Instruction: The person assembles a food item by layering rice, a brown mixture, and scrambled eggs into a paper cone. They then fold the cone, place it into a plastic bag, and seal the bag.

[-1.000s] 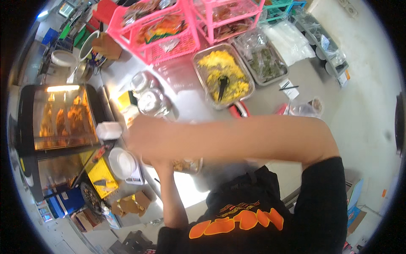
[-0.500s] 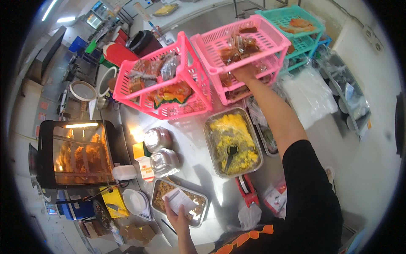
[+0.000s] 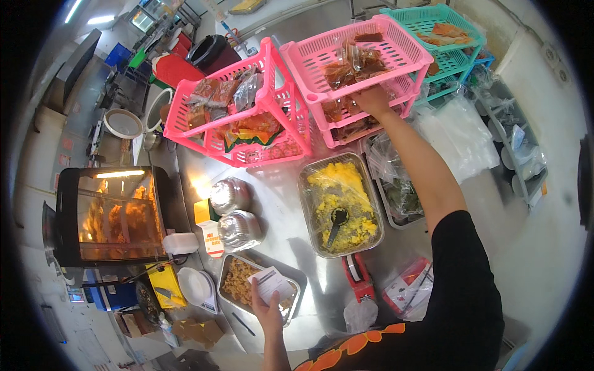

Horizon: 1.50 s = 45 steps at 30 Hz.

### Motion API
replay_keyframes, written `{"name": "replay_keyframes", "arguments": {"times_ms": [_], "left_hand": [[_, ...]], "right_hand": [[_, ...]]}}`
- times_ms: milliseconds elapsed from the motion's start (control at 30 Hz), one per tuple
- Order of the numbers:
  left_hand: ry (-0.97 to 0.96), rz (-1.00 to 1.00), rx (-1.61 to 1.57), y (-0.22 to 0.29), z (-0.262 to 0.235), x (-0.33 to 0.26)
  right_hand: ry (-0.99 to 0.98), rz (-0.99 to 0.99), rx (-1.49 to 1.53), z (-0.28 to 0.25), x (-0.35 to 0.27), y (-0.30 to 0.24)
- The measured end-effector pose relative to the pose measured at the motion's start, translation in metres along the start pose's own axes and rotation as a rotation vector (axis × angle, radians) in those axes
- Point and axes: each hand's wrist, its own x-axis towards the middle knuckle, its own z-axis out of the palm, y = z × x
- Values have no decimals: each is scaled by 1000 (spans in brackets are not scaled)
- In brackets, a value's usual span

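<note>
A white printed slip of paper is pinched in my left hand, above a metal tray of brown crumbly food. My right arm stretches forward to the pink tiered rack. There my right hand reaches in under the top basket, among plastic packets of reddish-brown food. The rack's rim and the packets hide its fingertips, so I cannot see whether it grips one. More bagged brown pieces lie in the top basket above the hand.
Left of it stands another pink rack with packets. A tray of yellow food with a black spoon sits mid-table, a red tape dispenser below it. Foil bowls, a lit display case and a green rack stand around.
My left hand and the slip have shifted slightly right over the tray. My right hand stays inside the pink rack, its wrist turned a little. The whole view has tilted slightly.
</note>
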Motion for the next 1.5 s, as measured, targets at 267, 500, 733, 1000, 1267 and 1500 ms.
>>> {"name": "replay_keyframes", "arguments": {"times_ms": [267, 500, 733, 1000, 1267, 1500], "left_hand": [[10, 38, 79, 4, -7, -14], [1, 36, 117, 10, 1, -16], [-24, 45, 45, 7, 3, -21], [82, -2, 11, -8, -15, -36], [250, 26, 4, -5, -45, -36], [339, -19, -78, -17, -61, -48]], "right_hand": [[107, 204, 113, 0, 0, -7], [73, 452, 1343, -57, -35, 20], [0, 526, 1787, -175, -61, -42], [-307, 73, 873, -201, 47, -117], [-520, -337, -191, -96, 112, -88], [-607, -317, -338, -110, 111, -123]]}}
